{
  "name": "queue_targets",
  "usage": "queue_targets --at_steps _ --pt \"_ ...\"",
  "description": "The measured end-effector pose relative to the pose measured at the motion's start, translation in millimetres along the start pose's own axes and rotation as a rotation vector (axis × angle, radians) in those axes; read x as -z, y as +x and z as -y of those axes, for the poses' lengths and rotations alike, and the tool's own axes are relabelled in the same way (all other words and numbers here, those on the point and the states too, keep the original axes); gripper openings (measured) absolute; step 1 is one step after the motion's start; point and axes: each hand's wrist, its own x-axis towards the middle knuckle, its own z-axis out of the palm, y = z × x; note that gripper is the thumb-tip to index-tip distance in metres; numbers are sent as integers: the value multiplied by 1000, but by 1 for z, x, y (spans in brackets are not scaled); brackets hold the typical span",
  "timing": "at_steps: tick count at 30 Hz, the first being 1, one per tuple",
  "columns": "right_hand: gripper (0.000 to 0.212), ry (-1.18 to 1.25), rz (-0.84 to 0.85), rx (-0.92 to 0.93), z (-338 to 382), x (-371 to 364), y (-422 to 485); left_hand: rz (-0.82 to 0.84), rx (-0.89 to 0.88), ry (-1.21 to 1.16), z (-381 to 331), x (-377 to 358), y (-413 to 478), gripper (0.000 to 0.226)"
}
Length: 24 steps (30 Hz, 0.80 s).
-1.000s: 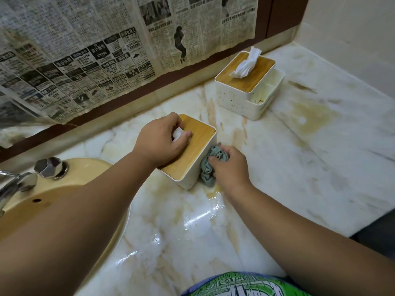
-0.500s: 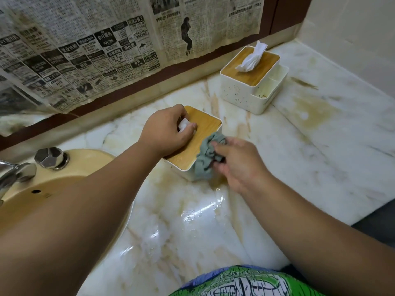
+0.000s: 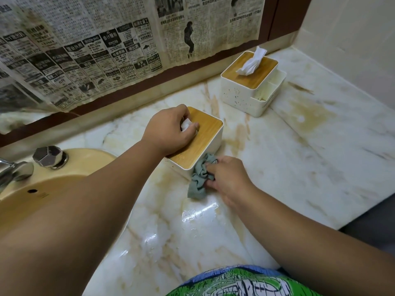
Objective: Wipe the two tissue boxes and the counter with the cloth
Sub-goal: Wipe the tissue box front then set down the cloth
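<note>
A white tissue box with a wooden lid (image 3: 205,135) stands on the marble counter (image 3: 299,167) near the middle. My left hand (image 3: 168,131) rests on its lid, fingers curled over the tissue that sticks out. My right hand (image 3: 230,178) grips a crumpled grey-green cloth (image 3: 199,178) against the box's near right corner, low at the counter. A second white tissue box with a wooden lid (image 3: 252,82) and a side compartment stands at the back right, a tissue sticking up from it.
A yellow basin (image 3: 64,182) with a metal tap (image 3: 12,171) and knob (image 3: 49,157) lies at the left. Newspaper (image 3: 106,50) covers the back wall. A white wall (image 3: 352,39) closes the right side. Brown stains and wet patches mark the counter.
My right hand has brought the cloth down from the box's top edge to its lower near corner. My left hand stays on the lid.
</note>
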Motion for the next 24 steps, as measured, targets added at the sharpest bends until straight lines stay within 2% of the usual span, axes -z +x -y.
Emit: queue_targets --at_steps 3,6,10,17,20,22,24 --pt "28 -183 -64 217 20 -1 1 -8 -2 -10 1 0 0 28" --pt "21 -238 -119 322 47 4 5 -6 -3 -10 1 -1 1 28" --pt "19 -368 -142 283 59 11 19 -11 -1 9 0 0 1 26" --pt "7 -408 -138 170 22 3 10 -5 1 48 1 -1 2 30" --pt "9 -393 -109 133 4 -6 -5 -10 -2 46 2 -2 2 32" --pt "15 -365 -91 129 -5 -10 -16 -13 -6 41 3 -2 2 33" --pt "9 -380 -83 183 -8 -14 -29 -13 -9 39 3 -2 2 34"
